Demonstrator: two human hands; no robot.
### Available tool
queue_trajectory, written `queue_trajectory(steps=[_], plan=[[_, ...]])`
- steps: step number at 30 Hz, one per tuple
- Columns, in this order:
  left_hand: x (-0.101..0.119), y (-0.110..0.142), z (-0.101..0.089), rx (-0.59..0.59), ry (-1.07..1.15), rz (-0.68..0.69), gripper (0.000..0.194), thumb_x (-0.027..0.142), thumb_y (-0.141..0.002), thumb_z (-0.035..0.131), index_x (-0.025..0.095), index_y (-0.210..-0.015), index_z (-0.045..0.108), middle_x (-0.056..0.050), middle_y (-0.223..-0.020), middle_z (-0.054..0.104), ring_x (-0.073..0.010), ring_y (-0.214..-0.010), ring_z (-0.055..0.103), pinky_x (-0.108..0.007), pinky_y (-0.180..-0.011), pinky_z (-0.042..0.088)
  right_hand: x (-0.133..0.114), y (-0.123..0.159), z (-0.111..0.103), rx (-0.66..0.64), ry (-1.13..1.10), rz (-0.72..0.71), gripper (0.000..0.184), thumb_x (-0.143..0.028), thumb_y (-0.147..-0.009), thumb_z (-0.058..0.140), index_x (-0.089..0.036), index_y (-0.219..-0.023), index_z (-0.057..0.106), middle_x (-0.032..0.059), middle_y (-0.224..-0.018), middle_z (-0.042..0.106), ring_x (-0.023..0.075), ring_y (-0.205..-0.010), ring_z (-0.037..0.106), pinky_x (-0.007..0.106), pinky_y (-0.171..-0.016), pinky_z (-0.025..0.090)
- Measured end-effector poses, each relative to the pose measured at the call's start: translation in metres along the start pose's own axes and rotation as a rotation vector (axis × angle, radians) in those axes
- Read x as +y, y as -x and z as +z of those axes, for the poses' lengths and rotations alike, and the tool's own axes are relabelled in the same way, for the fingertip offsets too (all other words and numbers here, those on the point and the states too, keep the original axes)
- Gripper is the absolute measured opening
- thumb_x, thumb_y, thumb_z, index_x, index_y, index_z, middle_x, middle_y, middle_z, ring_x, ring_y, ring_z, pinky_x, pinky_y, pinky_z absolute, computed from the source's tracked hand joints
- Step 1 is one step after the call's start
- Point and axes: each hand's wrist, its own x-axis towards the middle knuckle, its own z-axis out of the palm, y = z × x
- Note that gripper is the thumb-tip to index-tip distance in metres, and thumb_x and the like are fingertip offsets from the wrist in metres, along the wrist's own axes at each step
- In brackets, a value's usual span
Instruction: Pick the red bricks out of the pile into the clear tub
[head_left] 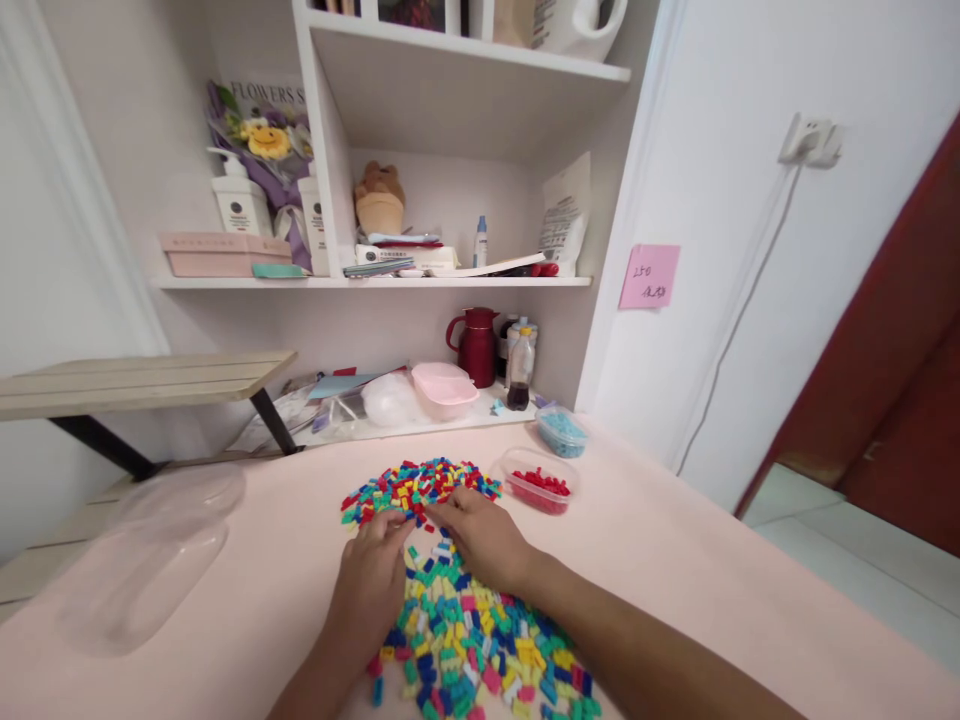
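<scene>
Small plastic toy bricks in many colours lie in two heaps on the pink tabletop. My left hand rests at the near edge of the far brick heap, its fingers bent together and pointing inward. Opposite it, my right hand reaches into the same heap with thumb and fingers drawn together. Whatever either hand's fingertips pinch is too small to make out. A few loose red and blue bricks show between the hands. Under and between my forearms spreads the near brick heap. Right of the far heap stands a clear tub holding red bricks.
A second tub with light blue bricks stands behind the first. Empty clear containers lie at the left on the pink tabletop. A pink bowl, a red jug and a bottle stand at the back below shelves.
</scene>
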Motion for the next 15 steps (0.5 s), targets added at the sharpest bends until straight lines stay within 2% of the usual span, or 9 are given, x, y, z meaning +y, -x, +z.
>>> queue_trajectory(steps=[4,11,15], plan=[[-0.001,0.000,0.000,-0.011,-0.005,0.010,0.049,0.008,-0.086,0.037,0.025,-0.120,0.068,-0.011,-0.123,0.063,-0.0263,-0.114,0.059,-0.045,-0.093,0.047,0.005,-0.001,0.006,0.010,-0.053,-0.011,0.039,-0.020,-0.091,0.052,-0.036,-0.126,0.062,0.0045,-0.102,0.058,0.0184,-0.094,0.056,0.025,-0.074,0.040],[0.000,0.000,-0.004,0.015,0.061,0.007,0.046,0.007,-0.084,0.040,0.026,-0.107,0.074,-0.008,-0.118,0.065,-0.0237,-0.111,0.060,-0.043,-0.094,0.048,0.012,-0.004,0.008,0.149,-0.327,0.111,0.026,-0.013,-0.090,0.049,-0.024,-0.102,0.069,0.0046,-0.103,0.062,0.0158,-0.091,0.060,0.025,-0.080,0.044],[-0.001,-0.001,-0.004,0.025,0.084,0.003,0.044,0.008,-0.084,0.039,0.023,-0.107,0.074,-0.010,-0.116,0.065,-0.0234,-0.108,0.062,-0.043,-0.094,0.049,0.013,-0.005,0.003,0.133,-0.373,0.101,0.021,-0.014,-0.088,0.052,-0.022,-0.092,0.071,0.0033,-0.096,0.065,0.0168,-0.092,0.060,0.026,-0.084,0.044]])
